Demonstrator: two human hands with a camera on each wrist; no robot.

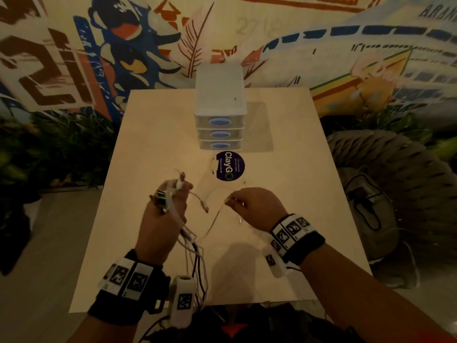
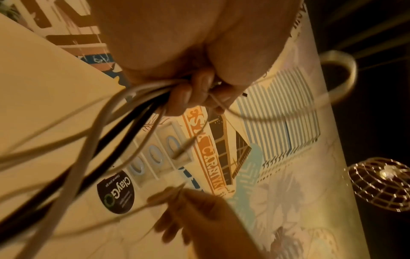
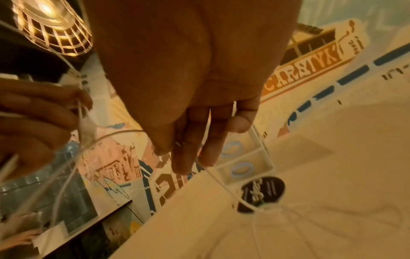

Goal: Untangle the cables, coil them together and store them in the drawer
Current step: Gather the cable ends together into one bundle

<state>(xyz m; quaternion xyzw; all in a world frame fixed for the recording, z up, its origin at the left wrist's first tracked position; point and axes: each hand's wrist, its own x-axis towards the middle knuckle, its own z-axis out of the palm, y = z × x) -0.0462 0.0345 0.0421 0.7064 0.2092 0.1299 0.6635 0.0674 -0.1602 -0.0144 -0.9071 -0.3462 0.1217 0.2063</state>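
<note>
My left hand (image 1: 168, 206) is raised above the table and grips a bundle of cables (image 1: 193, 246), white ones and black ones; their long ends hang down past the near table edge. The left wrist view shows the fingers (image 2: 197, 91) curled round that cable bundle (image 2: 124, 108). My right hand (image 1: 249, 201) pinches a thin white cable (image 1: 217, 214) that runs over to the bundle. In the right wrist view thumb and fingers (image 3: 184, 154) close on the thin cable (image 3: 221, 184). A small white unit of three drawers (image 1: 218, 120) with blue handles stands at the far middle, all shut.
The light wooden table (image 1: 284, 194) carries a round dark ClayGo sticker (image 1: 230, 165) just in front of the drawers. A grey woven pouf (image 1: 385, 174) and a bag sit right of the table, with a painted wall behind.
</note>
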